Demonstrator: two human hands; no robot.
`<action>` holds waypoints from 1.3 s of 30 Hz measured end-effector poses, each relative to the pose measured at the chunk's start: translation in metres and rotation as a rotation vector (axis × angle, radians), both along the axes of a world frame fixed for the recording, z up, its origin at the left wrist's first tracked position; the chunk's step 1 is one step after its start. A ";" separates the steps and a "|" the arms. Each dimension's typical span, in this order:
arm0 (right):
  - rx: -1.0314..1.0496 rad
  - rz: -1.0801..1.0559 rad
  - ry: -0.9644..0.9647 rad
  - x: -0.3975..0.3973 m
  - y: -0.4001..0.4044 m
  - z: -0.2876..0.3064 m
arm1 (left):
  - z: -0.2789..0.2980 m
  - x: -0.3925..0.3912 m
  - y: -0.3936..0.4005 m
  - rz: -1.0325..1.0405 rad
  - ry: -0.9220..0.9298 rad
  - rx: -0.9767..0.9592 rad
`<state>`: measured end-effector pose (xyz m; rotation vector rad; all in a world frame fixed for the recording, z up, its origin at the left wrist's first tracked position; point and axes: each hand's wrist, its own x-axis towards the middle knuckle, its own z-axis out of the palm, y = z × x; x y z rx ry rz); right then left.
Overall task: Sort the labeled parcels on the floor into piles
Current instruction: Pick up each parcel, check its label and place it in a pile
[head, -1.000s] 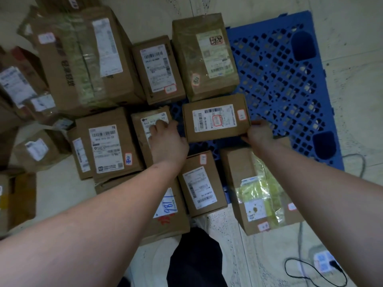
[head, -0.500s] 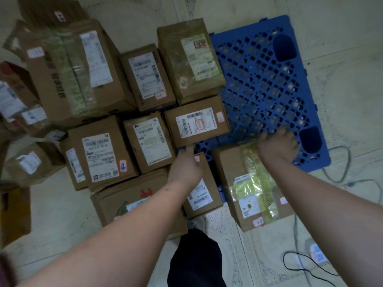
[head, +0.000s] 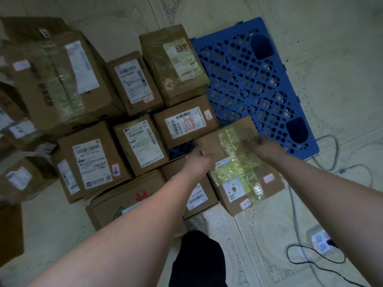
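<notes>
Head view, taped parcel (head: 238,162) lengthwise away, seemingly gripped by left hand (head: 200,160), right hand (head: 263,148)

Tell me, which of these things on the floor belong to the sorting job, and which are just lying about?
Part of the job:
- yellow-taped parcel, held by the left hand and right hand
- labeled parcels
- blue pallet under some of them

Just lying about:
- power strip
- black cable

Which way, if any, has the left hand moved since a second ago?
Yes, rightward: the left hand now grips the yellow-taped parcel below the red-marked parcel.
</notes>
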<state>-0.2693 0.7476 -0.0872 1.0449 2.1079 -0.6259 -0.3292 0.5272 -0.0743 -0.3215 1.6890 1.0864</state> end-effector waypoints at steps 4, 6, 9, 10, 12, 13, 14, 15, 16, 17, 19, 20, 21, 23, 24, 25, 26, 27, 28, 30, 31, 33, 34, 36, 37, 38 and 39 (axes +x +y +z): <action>0.065 0.076 -0.207 -0.026 -0.025 0.017 | 0.010 -0.004 -0.013 0.015 0.073 0.104; 0.208 0.039 -0.300 -0.044 -0.048 0.030 | 0.025 -0.007 -0.025 -0.058 0.128 0.115; 0.317 0.080 -0.271 -0.078 -0.104 0.060 | 0.055 -0.015 -0.068 -0.272 0.293 -0.025; 0.347 0.130 -0.216 -0.091 -0.127 0.072 | 0.066 -0.018 -0.089 -0.327 0.349 -0.105; 0.388 0.269 -0.100 -0.121 -0.185 0.096 | 0.089 -0.021 -0.140 -0.351 0.412 -0.265; 0.391 0.337 -0.044 -0.136 -0.219 0.107 | 0.100 -0.022 -0.169 -0.329 0.442 -0.342; 0.382 0.396 0.021 -0.151 -0.256 0.117 | 0.111 -0.023 -0.198 -0.300 0.462 -0.417; 0.363 0.454 0.100 -0.163 -0.295 0.127 | 0.119 -0.023 -0.229 -0.262 0.463 -0.486; 0.348 0.520 0.177 -0.172 -0.336 0.135 | 0.126 -0.023 -0.260 -0.209 0.445 -0.539; 0.340 0.597 0.235 -0.178 -0.377 0.142 | 0.130 -0.021 -0.292 -0.149 0.414 -0.578; 0.305 0.726 0.293 -0.181 -0.454 0.154 | 0.134 -0.015 -0.352 -0.066 0.346 -0.633; 0.279 0.767 0.322 -0.178 -0.491 0.155 | 0.133 -0.010 -0.384 -0.036 0.309 -0.656; 0.259 0.790 0.352 -0.175 -0.527 0.155 | 0.131 -0.006 -0.416 -0.023 0.283 -0.674; 0.199 0.803 0.334 -0.159 -0.597 0.151 | 0.125 0.014 -0.478 -0.039 0.227 -0.676; 0.158 0.795 0.327 -0.149 -0.632 0.146 | 0.124 0.027 -0.512 -0.036 0.211 -0.672; 0.117 0.766 0.325 -0.138 -0.661 0.139 | 0.122 0.040 -0.544 -0.040 0.207 -0.671; 0.069 0.744 0.305 -0.126 -0.691 0.133 | 0.121 0.053 -0.575 -0.052 0.185 -0.676; 0.029 0.738 0.278 -0.115 -0.720 0.125 | 0.117 0.068 -0.607 -0.058 0.155 -0.692; 0.007 0.750 0.251 -0.104 -0.746 0.117 | 0.112 0.080 -0.636 -0.052 0.128 -0.714; -0.011 0.820 0.204 -0.084 -0.793 0.101 | 0.104 0.102 -0.690 -0.007 0.075 -0.750; -0.019 0.860 0.201 -0.077 -0.813 0.092 | 0.097 0.112 -0.712 0.027 0.054 -0.764; -0.039 0.933 0.228 -0.070 -0.842 0.072 | 0.077 0.127 -0.744 0.078 0.029 -0.780; -0.042 0.969 0.241 -0.069 -0.852 0.061 | 0.064 0.132 -0.754 0.086 0.017 -0.775; -0.028 1.031 0.255 -0.073 -0.865 0.034 | 0.036 0.136 -0.765 0.116 0.015 -0.759; -0.028 1.042 0.250 -0.078 -0.869 0.019 | 0.019 0.133 -0.769 0.143 0.028 -0.749; -0.034 1.035 0.239 -0.086 -0.870 0.003 | 0.003 0.127 -0.772 0.176 0.050 -0.731; -0.043 1.022 0.221 -0.095 -0.870 -0.014 | -0.015 0.120 -0.774 0.222 0.071 -0.705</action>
